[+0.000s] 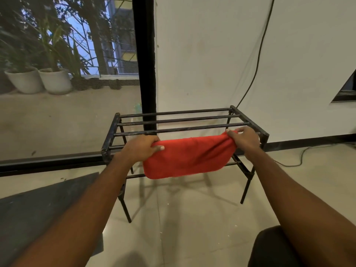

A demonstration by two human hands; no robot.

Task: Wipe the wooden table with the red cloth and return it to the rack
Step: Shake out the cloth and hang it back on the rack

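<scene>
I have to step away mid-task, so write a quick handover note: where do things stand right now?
Left hand: gripping the left end of the red cloth.
Right hand: gripping its bunched right end.
The cloth hangs stretched between both hands at the front bars of the black metal rack.
The wooden table is not in view, so I cannot tell whether wiping is done.
Left: drape the cloth over a bar and release it.
</scene>
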